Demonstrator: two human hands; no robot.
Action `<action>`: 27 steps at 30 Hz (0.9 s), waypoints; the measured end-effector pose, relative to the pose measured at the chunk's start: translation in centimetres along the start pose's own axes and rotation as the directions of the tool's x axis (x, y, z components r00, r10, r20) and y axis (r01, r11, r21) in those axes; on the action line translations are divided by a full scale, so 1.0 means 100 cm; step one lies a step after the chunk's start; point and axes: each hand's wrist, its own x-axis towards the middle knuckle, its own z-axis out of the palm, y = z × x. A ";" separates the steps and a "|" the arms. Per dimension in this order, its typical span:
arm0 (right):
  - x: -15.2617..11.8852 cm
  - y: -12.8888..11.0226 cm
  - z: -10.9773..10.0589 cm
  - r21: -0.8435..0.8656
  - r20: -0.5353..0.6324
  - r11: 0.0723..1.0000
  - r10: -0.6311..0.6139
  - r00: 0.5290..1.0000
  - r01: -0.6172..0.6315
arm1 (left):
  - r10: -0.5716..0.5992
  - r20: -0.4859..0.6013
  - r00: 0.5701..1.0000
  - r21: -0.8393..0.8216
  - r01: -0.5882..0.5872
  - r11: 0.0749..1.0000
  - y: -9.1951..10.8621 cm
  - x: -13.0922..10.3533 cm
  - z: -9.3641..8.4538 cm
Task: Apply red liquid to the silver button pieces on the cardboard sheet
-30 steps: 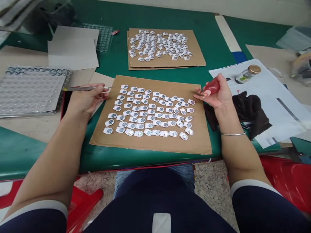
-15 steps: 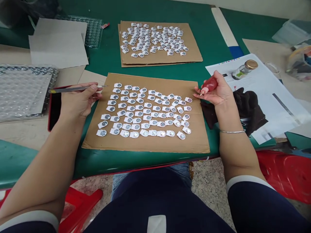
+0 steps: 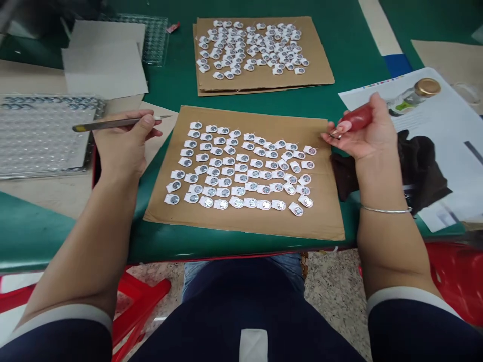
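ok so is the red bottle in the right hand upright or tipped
Tipped: the red bottle lies at a slant across the right hand, its pink end pointing towards the cardboard sheet.

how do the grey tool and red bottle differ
The grey tool is thin, the red bottle plump. The tool is in the left hand, the bottle in the right hand. The tool points right in the picture, the bottle left and down. Both are hand-held.

workshop | green worktable [image 3: 169, 80] | cardboard sheet [image 3: 241, 225] | small pieces [image 3: 238, 191] in rows
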 end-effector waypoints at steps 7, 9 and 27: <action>-0.010 0.004 0.016 0.026 -0.037 0.995 -0.100 0.994 0.101 | 0.038 0.475 0.879 0.337 -0.222 0.915 0.072 -0.032 0.060; -0.011 0.005 0.026 -0.017 -0.041 0.994 -0.104 0.994 0.104 | 0.041 0.581 0.813 0.342 -0.289 0.894 0.078 -0.039 0.081; 0.044 0.003 0.010 -0.049 0.180 0.962 -0.257 0.949 0.270 | -0.224 0.158 0.962 0.471 0.126 0.873 0.031 0.012 0.050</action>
